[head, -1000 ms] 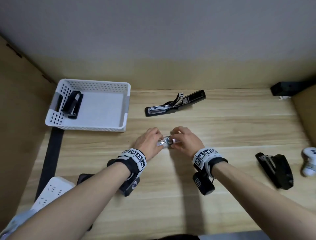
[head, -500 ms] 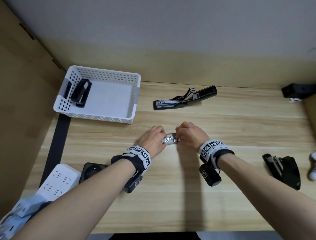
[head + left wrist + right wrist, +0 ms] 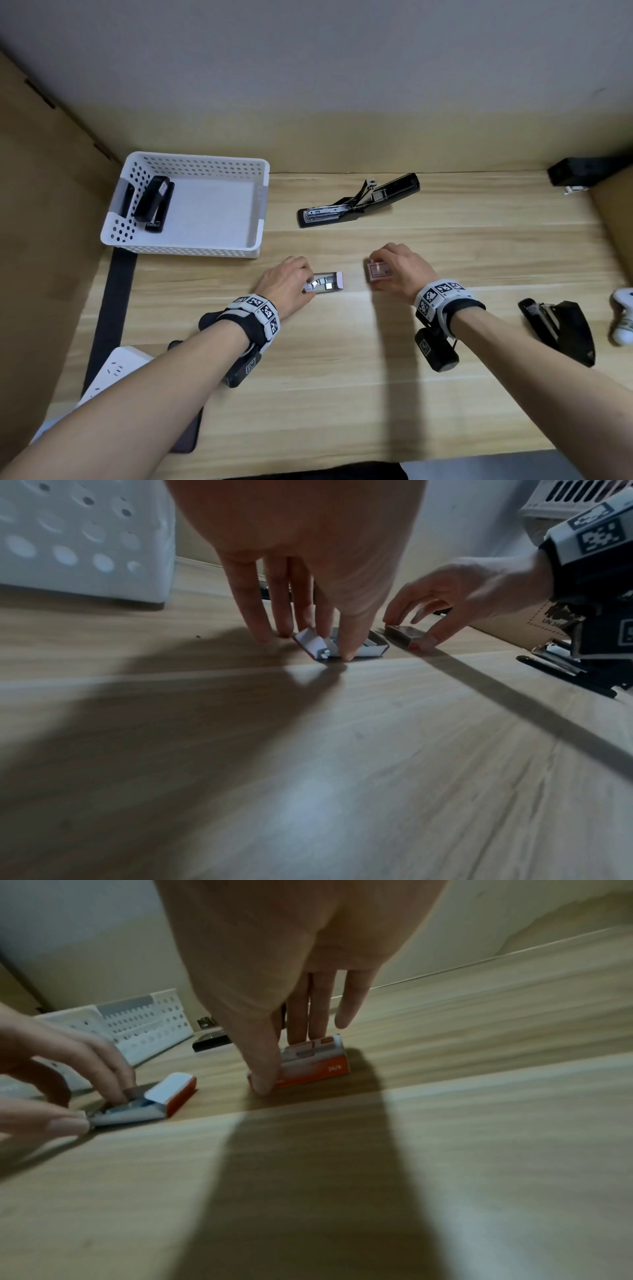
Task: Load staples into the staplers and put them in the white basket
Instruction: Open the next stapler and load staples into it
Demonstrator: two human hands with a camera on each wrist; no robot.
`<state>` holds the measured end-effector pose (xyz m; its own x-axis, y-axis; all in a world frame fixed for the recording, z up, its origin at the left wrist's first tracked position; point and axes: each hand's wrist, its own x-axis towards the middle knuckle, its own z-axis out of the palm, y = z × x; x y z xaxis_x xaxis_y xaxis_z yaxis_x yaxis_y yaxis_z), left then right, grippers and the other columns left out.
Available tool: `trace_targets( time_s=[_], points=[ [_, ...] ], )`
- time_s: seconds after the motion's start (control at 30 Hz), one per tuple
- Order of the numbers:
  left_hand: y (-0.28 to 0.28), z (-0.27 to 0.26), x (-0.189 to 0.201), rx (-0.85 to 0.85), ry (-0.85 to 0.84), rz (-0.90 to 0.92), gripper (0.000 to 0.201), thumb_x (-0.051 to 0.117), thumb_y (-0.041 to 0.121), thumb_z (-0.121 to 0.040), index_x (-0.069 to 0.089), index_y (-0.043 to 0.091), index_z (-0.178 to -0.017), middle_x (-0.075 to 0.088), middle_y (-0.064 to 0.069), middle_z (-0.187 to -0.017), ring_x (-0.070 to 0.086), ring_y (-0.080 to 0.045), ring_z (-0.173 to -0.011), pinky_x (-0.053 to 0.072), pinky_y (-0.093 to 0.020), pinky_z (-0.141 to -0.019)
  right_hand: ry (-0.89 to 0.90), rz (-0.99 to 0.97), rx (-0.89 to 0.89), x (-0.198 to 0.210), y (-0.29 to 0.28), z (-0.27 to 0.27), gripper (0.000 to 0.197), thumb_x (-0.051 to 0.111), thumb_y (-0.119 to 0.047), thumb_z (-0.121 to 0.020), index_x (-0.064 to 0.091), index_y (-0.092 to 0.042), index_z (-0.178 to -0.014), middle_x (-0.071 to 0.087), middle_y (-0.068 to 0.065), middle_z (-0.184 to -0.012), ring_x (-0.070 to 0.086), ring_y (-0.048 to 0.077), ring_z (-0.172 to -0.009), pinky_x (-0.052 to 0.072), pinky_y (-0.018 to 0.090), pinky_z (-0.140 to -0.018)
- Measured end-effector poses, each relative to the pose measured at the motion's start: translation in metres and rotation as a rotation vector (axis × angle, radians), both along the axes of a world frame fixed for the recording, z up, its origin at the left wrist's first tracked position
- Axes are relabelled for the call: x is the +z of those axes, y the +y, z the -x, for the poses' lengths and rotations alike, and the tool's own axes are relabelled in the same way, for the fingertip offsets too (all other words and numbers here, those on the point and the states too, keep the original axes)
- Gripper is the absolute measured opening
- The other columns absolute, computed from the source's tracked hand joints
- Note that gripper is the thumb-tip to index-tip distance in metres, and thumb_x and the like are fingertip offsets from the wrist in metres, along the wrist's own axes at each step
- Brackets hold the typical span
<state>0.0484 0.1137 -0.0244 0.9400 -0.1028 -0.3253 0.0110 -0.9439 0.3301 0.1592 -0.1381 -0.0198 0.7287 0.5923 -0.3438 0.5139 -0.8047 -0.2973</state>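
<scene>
One stapler (image 3: 152, 202) sits in the white basket (image 3: 191, 251); the left hand (image 3: 286, 286) pinches the staple tray (image 3: 325, 283), the right hand (image 3: 400, 269) grips its sleeve (image 3: 378, 270), two open staplers await on the desk (image 3: 325, 359)

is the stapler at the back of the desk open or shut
Open. The stapler lies with its top arm swung back toward the right, flat on the desk, and the metal staple channel is exposed along its left half.

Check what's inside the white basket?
One black stapler lies inside the white basket, against its left wall. The rest of its floor shows bare. Whether that stapler holds staples is hidden; it is closed.
</scene>
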Motion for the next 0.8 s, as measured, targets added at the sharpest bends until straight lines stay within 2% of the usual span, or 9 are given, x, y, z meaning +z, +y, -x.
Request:
trace_targets(
  time_s=[0.1,0.17,0.27,0.33,0.5,0.63,0.73,0.8],
  points=[
    [0.002,0.003,0.003,-0.004,0.002,-0.001,0.029,0.062,0.043,-0.089,0.065,0.023,-0.11,0.053,0.009,-0.11,0.048,-0.012,-0.105,0.053,-0.037,-0.079,0.03,-0.123,-0.024,0.003,0.013,0.007,0.033,0.074,-0.037,-0.079,0.063,-0.025,-0.108,0.055,-0.006,-0.105,0.052,0.018,-0.102,0.046,0.033,-0.074],
    [0.001,0.005,0.005,-0.002,-0.007,0.009,0.023,0.061,0.041,-0.089,0.066,0.025,-0.105,0.054,0.009,-0.107,0.049,-0.013,-0.104,0.051,-0.034,-0.077,0.069,-0.183,-0.005,0.002,0.03,0.016,0.03,0.073,-0.039,-0.08,0.065,-0.025,-0.105,0.053,-0.009,-0.101,0.051,0.014,-0.099,0.047,0.033,-0.074],
    [0.001,0.008,0.009,-0.004,-0.024,0.03,0.015,0.056,0.036,-0.089,0.067,0.027,-0.092,0.058,0.01,-0.096,0.052,-0.014,-0.098,0.046,-0.03,-0.072,0.137,-0.205,0.067,-0.004,0.053,0.03,0.05,0.077,-0.041,-0.074,0.062,-0.023,-0.118,0.054,-0.003,-0.113,0.05,0.016,-0.105,0.049,0.037,-0.084],
    [0.004,0.009,0.008,-0.004,-0.013,0.047,0.015,0.056,0.035,-0.089,0.068,0.026,-0.09,0.058,0.01,-0.093,0.053,-0.014,-0.096,0.045,-0.028,-0.07,0.15,-0.184,0.093,-0.01,0.061,0.035,0.057,0.08,-0.041,-0.069,0.062,-0.024,-0.12,0.055,-0.002,-0.117,0.05,0.018,-0.108,0.048,0.036,-0.088],
    [0.004,0.014,0.003,0.062,0.042,0.062,0.018,0.061,0.044,-0.084,0.062,0.03,-0.095,0.056,0.012,-0.098,0.051,-0.012,-0.099,0.048,-0.032,-0.077,0.107,-0.186,0.101,-0.019,0.061,0.04,0.038,0.074,-0.025,-0.074,0.068,-0.026,-0.112,0.055,-0.002,-0.109,0.053,0.022,-0.106,0.051,0.038,-0.079],
    [-0.002,0.021,-0.002,0.138,0.048,0.1,0.032,0.067,0.051,-0.078,0.05,0.034,-0.1,0.054,0.016,-0.103,0.05,-0.009,-0.096,0.047,-0.032,-0.075,0.147,-0.248,0.054,-0.024,0.054,0.04,0.035,0.076,-0.03,-0.078,0.067,-0.025,-0.111,0.056,-0.004,-0.105,0.058,0.017,-0.095,0.052,0.038,-0.078],
    [-0.002,0.026,-0.005,0.104,0.062,0.099,0.035,0.068,0.043,-0.082,0.052,0.033,-0.111,0.052,0.013,-0.112,0.05,-0.011,-0.102,0.047,-0.033,-0.076,0.216,-0.315,-0.017,-0.024,0.05,0.039,0.031,0.069,-0.035,-0.086,0.065,-0.022,-0.113,0.061,-0.005,-0.103,0.059,0.013,-0.089,0.051,0.035,-0.082],
    [-0.001,0.026,-0.006,0.13,0.042,0.127,0.028,0.065,0.039,-0.087,0.057,0.031,-0.112,0.053,0.012,-0.11,0.052,-0.012,-0.098,0.048,-0.032,-0.075,0.286,-0.362,-0.112,-0.023,0.049,0.038,0.027,0.065,-0.036,-0.089,0.067,-0.021,-0.112,0.066,-0.005,-0.102,0.061,0.012,-0.09,0.052,0.034,-0.084]
  ],
)
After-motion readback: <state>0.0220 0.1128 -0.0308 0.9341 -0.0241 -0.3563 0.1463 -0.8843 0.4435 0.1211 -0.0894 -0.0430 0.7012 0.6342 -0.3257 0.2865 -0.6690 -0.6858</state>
